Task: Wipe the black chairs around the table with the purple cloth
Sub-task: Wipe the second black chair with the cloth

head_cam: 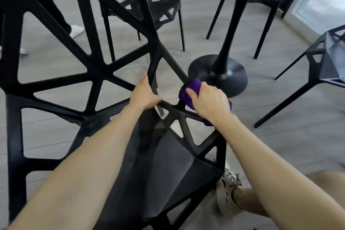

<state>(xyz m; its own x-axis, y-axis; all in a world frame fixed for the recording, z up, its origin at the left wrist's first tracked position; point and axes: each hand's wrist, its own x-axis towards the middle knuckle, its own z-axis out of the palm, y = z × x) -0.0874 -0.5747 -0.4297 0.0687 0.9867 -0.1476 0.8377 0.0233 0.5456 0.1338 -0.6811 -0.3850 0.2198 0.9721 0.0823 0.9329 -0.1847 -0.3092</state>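
Two hands working one black chair

Both hands are on the near chair (93, 73). The left hand (145, 95) is gripping a strut (153, 69). The right hand (209, 102) is curling its fingers round the purple cloth (188, 91), clamping it onto a slanting bar (175, 65) that is running up-left from the fingers.

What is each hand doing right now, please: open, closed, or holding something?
Left hand: closed, its grip round a strut of the black chair.
Right hand: closed, holding the purple cloth against the chair frame.
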